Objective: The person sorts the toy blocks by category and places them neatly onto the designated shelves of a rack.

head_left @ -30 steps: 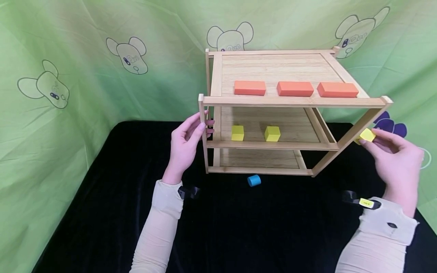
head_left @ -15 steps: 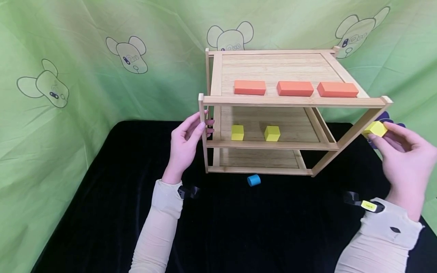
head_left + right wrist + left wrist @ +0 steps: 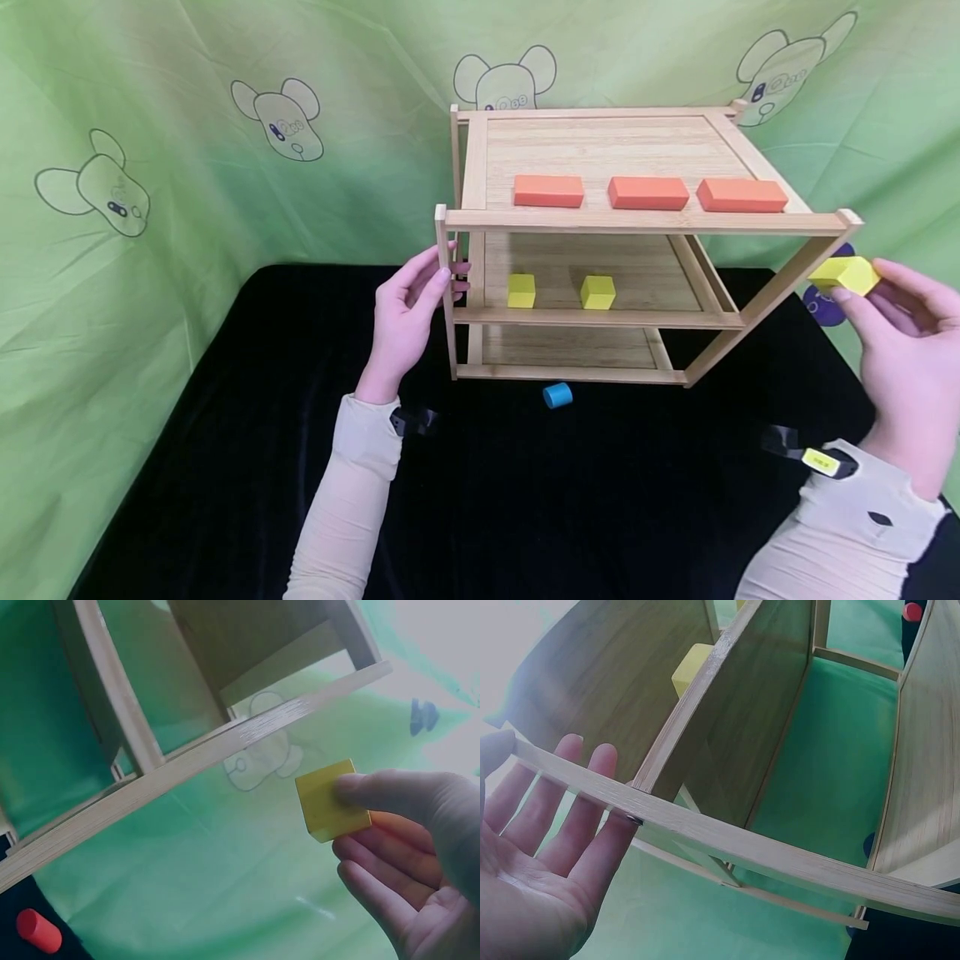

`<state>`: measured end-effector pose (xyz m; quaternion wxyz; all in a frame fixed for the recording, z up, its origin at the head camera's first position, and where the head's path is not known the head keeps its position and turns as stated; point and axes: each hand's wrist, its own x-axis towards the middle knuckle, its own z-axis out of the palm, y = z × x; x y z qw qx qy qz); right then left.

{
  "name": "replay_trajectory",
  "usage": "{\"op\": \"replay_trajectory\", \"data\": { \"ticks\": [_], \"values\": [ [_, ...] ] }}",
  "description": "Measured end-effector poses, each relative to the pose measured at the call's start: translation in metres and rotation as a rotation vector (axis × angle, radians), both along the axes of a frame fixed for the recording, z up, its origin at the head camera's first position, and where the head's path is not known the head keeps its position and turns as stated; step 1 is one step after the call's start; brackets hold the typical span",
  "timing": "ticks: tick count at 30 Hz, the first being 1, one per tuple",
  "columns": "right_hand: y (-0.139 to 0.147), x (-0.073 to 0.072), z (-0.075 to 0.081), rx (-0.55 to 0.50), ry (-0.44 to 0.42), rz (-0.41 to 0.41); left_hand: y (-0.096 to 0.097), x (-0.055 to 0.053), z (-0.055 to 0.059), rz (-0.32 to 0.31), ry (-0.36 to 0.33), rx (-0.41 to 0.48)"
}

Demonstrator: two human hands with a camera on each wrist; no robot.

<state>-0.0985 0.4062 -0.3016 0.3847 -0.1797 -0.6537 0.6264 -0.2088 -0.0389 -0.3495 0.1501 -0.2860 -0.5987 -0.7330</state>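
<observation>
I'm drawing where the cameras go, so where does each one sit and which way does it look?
Head: on the person's head, looking forward and down at the wooden shelf; the left hand, right hand and sleeves show.
Left wrist: on that wrist, looking at the shelf's post; the left hand shows.
Right wrist: on that wrist, looking at the pinched yellow block, with part of the shelf beyond; the right hand shows.
Shared: head and right wrist both see that block.

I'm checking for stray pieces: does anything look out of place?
Possibly: a blue cylinder lies on black cloth in front of the wooden rack, and a red cylinder is off it, whereas three orange rectangular blocks sit on top.
</observation>
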Motion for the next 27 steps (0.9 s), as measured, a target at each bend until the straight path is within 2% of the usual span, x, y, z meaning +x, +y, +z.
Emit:
{"op": "replay_trajectory", "data": {
  "ticks": [4, 8, 10, 14, 21, 27],
  "values": [
    [-0.002, 0.003, 0.003, 0.065, 0.016, -0.031, 0.0, 0.001, 0.0, -0.01, -0.016, 0.02],
    [-0.004, 0.006, 0.005, 0.083, 0.072, -0.043, 0.0, 0.001, 0.0, -0.012, -0.014, 0.021],
    [-0.007, 0.007, 0.006, 0.034, 0.138, -0.016, 0.001, 0.001, 0.001, -0.011, -0.006, 0.016],
    [-0.013, 0.01, 0.01, 0.01, 0.203, 0.015, 0.0, 0.0, 0.001, -0.004, 0.004, 0.004],
    [-0.02, 0.017, 0.015, 0.092, 0.233, 0.069, 0.0, 0.0, 0.001, -0.004, 0.014, -0.007],
    [-0.023, 0.019, 0.017, 0.094, 0.276, 0.116, 0.001, 0.0, 0.0, -0.01, 0.003, 0.018]
  ]
}}
